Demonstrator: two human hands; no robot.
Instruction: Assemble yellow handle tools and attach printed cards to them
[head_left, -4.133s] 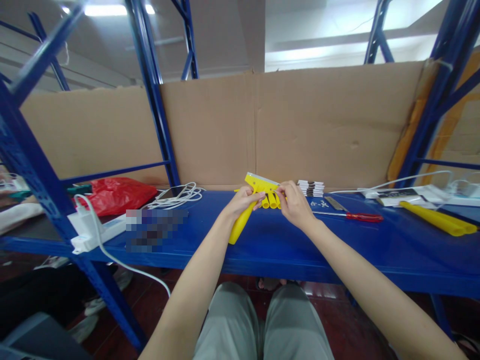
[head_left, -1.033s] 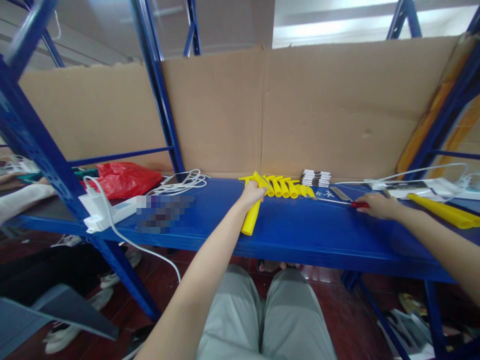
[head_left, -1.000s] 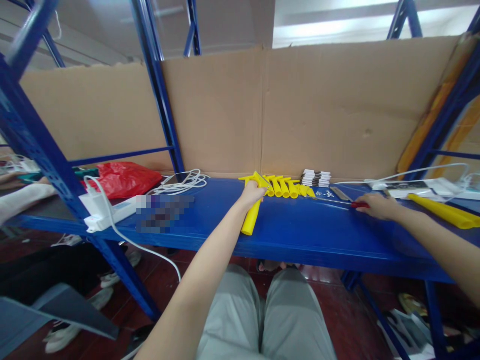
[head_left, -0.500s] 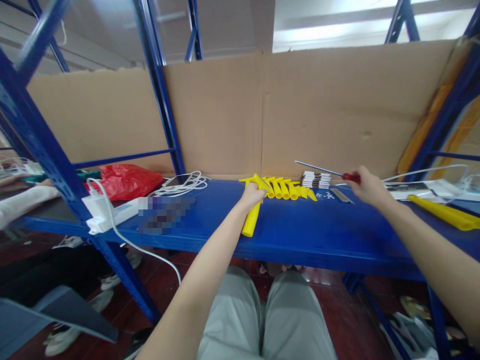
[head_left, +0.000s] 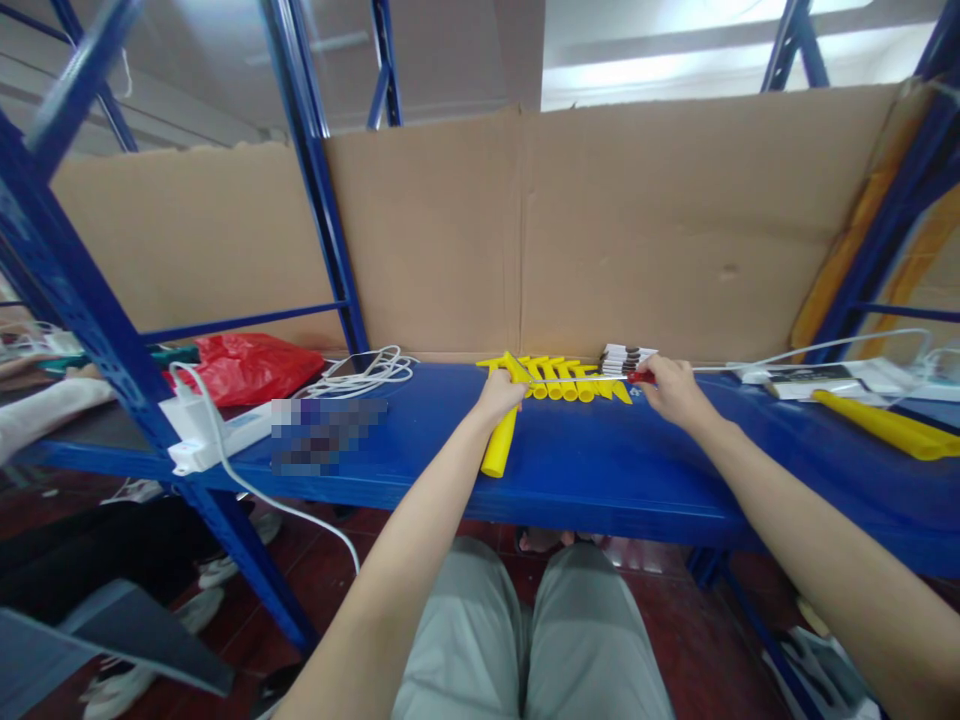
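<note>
- Left hand [head_left: 502, 397]: fingers closed round the neck of a yellow plastic T-shaped tool [head_left: 498, 450]; the tool's round handle end sits just short of the worktop's front edge.
- Right hand [head_left: 670, 390]: closed on a red-handled screwdriver with a slim metal shaft [head_left: 641, 377], shaft near level, tip at the tool's head; contact cannot be told.
- Row of similar yellow plastic tools [head_left: 564, 390]: right of the held tool, beneath the shaft, near the brown cardboard panel [head_left: 637, 220] that bounds the rear.
- Blue worktop [head_left: 600, 460]: broad strip between row and front edge gives forearm room.
- Side limits: white power strip [head_left: 236, 437] at left, yellow tubular pieces [head_left: 885, 425] at right.
</note>
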